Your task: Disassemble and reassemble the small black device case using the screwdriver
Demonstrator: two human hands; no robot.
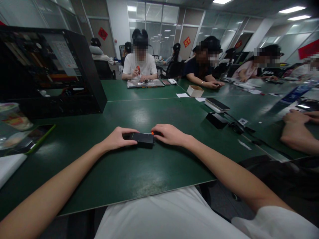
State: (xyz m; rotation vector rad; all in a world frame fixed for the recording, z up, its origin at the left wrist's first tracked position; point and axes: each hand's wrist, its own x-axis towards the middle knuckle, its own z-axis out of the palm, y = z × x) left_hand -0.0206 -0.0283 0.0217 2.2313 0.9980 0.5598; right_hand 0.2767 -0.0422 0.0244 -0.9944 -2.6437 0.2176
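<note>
A small black rectangular box lies on the green table in front of me. My left hand grips its left end, thumb along the near side and fingers along the far side. At the right end of the box is my right hand, its fingers curled together. A small orange bit shows at those fingertips, close to the box's corner. What it belongs to is too small and hidden to make out.
On the left stand an open black computer case, a plastic cup and a green-edged phone. To the right are a black holder, a white device with a dark top, cables and a small carton. Several people sit around.
</note>
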